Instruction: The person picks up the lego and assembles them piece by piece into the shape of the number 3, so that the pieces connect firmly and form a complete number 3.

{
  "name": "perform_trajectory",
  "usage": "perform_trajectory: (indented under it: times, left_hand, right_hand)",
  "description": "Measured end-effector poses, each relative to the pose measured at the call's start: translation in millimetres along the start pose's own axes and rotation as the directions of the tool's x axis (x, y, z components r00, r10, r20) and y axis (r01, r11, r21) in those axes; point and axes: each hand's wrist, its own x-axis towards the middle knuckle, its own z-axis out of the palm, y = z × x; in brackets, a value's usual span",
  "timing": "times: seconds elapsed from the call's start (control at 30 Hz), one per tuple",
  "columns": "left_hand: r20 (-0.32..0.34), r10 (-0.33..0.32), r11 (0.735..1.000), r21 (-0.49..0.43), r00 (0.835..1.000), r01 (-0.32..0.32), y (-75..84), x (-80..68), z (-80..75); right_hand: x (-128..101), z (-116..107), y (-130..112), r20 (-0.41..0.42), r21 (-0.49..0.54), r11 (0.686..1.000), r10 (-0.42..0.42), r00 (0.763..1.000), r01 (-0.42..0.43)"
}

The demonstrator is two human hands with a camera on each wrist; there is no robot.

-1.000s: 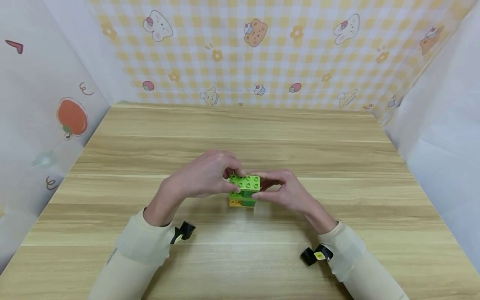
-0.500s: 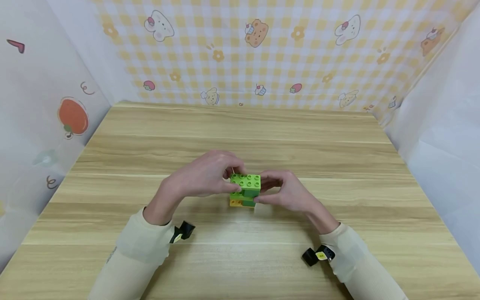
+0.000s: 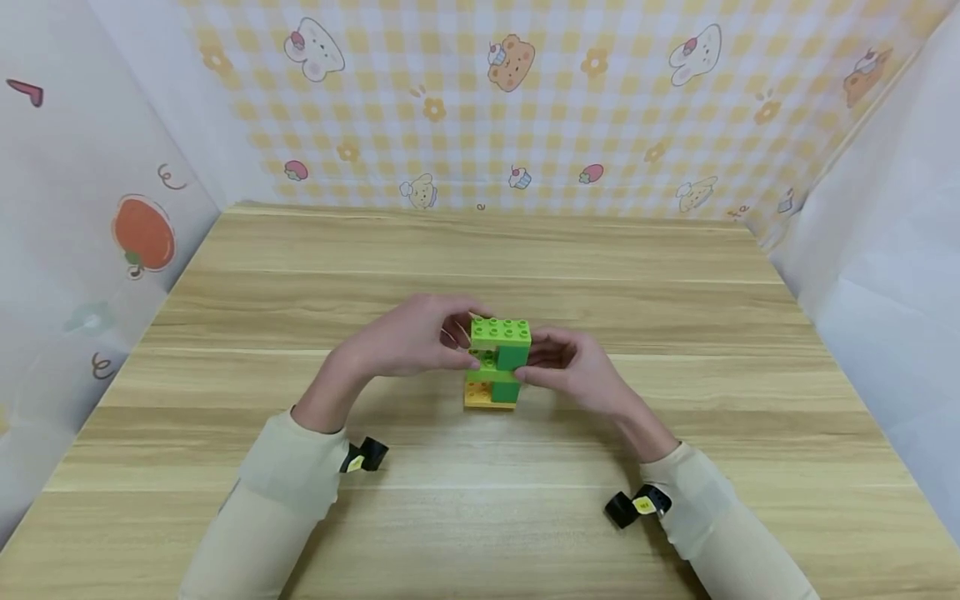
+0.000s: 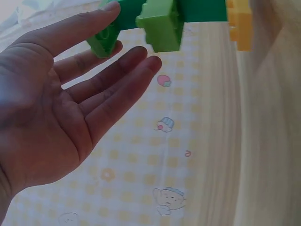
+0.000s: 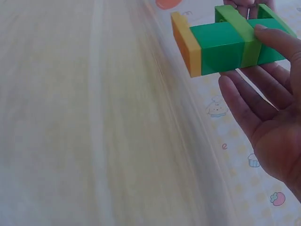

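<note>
Centred in the head view is a small tower of toy building bricks. An orange brick (image 3: pixel 478 400) forms its base, dark green bricks (image 3: pixel 513 357) stand along its right side, and light green bricks (image 3: pixel 501 342) with studs make the middle and top layers. The left hand (image 3: pixel 408 337) has its thumb and fingertips about the tower's left end at the upper layers. On the right side, the right hand (image 3: pixel 581 375) grips the tower, thumb on the front of the middle light green brick (image 5: pixel 250 47), fingers behind. Those rear fingertips are partly hidden.
A wood-grain table (image 3: pixel 480 517) lies under both forearms. Behind it hangs a yellow checked cloth (image 3: pixel 555 125) with cartoon prints, and white sheets (image 3: pixel 885 250) flank the sides. Each sleeve cuff carries a black wrist camera (image 3: pixel 372 454).
The tower has tilted back and shifted slightly right, so more of its front shows. Both hands have moved up with it, and the left thumb has left the top brick's front.
</note>
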Motion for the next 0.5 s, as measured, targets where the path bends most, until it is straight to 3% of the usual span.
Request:
perform_trajectory:
  times: [0.1,0.3,0.5]
  left_hand:
    - [-0.005,-0.007,0.997,-0.076,1.000,0.006,-5.3,3.4,0.5]
    - [-0.029,-0.042,0.990,-0.135,0.999,0.037,-11.4,7.3,1.6]
    - [-0.054,-0.071,0.968,-0.244,0.996,0.056,-20.2,10.2,2.7]
  right_hand:
    - [1,0,-1,-0.028,0.028,1.000,0.000,1.000,0.001]
    - [3,0,-2,-0.075,0.051,0.999,0.009,0.997,-0.005]
    - [7,1,0,-0.105,0.064,0.997,0.040,0.994,-0.033]
